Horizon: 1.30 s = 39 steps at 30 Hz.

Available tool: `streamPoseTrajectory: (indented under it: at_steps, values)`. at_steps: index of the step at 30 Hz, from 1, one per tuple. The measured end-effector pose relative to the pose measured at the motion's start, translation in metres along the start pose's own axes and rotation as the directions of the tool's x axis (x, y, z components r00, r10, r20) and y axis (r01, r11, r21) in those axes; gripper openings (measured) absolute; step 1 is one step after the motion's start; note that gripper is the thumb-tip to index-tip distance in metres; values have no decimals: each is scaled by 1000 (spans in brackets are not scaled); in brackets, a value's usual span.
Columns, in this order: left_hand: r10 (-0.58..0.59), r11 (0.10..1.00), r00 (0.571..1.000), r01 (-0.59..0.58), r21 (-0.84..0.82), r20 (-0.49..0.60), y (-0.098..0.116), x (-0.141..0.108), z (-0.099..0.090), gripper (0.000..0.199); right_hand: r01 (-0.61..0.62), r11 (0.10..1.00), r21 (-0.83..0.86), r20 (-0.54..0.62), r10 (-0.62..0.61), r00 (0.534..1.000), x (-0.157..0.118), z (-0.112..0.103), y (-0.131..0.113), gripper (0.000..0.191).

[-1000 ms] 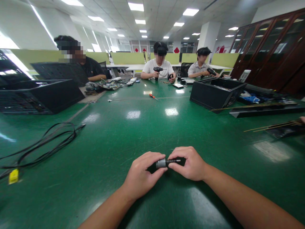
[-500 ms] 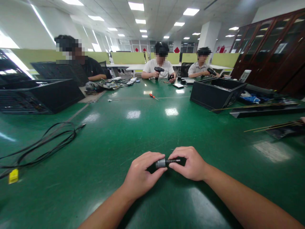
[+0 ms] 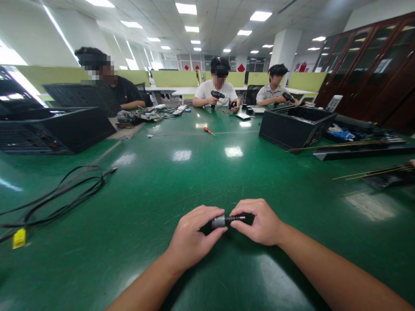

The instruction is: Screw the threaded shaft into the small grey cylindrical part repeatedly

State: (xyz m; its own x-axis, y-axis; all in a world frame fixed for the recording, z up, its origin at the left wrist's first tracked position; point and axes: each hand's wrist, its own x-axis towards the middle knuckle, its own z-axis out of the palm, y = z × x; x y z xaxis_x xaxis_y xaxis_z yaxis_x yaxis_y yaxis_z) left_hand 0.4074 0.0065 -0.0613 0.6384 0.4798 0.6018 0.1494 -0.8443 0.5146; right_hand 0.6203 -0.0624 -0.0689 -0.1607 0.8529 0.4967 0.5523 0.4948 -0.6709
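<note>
Just above the green tabletop [image 3: 152, 190], both hands meet at a small motor-like part [image 3: 219, 221]. It has a grey metal cylinder on the left and a thin dark shaft on the right, ringed like a spring or thread and ending in a bright tip. Thumb and fingers of my left hand [image 3: 196, 235] grip the cylinder from its left side. My right hand [image 3: 259, 222] pinches around the ringed shaft between thumb and forefinger. The part lies about level, pointing right. Its exact kind is unclear.
Black cables [image 3: 74, 190] with a yellow tag [image 3: 18, 238] lie at left. Black computer cases stand at left [image 3: 74, 129] and right [image 3: 292, 127]. A red screwdriver [image 3: 207, 130] lies ahead. Thin rods [image 3: 356, 175] and panels are at right. Co-workers sit opposite, two with power drills [image 3: 216, 94].
</note>
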Motion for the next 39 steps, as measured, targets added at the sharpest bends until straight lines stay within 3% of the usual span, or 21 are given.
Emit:
streamPoseTrajectory:
  at_steps: [39]
  values:
    - [20, 1000, 1000, -20, 23, -13, -4, -2, -1, 29, -23, 1000, 1, 2, 23, 1000, -1, -2, 0, 4]
